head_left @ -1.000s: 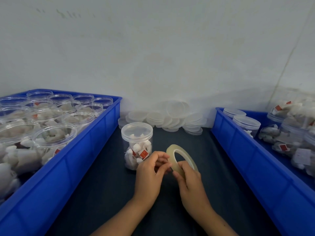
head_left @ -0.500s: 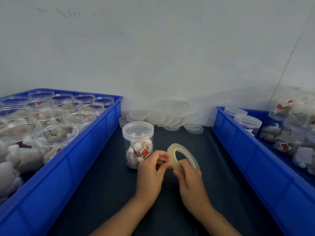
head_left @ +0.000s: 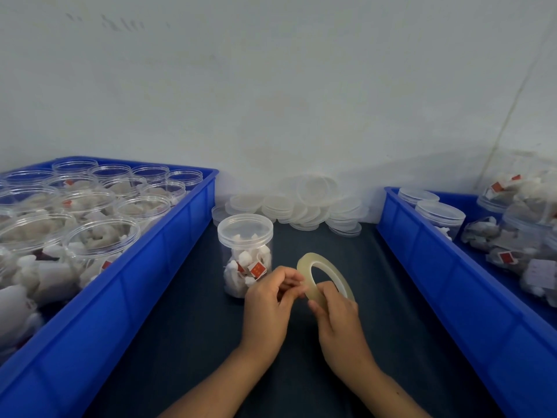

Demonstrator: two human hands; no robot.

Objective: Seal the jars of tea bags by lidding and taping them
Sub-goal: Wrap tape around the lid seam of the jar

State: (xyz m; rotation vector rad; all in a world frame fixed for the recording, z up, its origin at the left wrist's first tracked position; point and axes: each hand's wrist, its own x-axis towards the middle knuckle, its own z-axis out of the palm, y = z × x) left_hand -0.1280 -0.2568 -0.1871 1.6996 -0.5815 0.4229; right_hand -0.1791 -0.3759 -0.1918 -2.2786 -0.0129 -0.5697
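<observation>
Two hands meet at six o'clock: right hand (head_left: 339, 315) grips the tape roll (head_left: 313, 267), left hand (head_left: 268, 300) pinches at its edge. Just beyond, at eleven, the lidded jar (head_left: 244, 254) shows red tags, writing unreadable.

Blue bins (head_left: 168, 251), dark mat (head_left: 187, 336)

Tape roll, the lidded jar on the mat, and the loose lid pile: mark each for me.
tape roll (head_left: 304, 264): head view, upper left of the band.
lidded jar (head_left: 245, 227): head view, centre of its lid.
loose lid pile (head_left: 312, 188): head view, face of the upright lid.
</observation>
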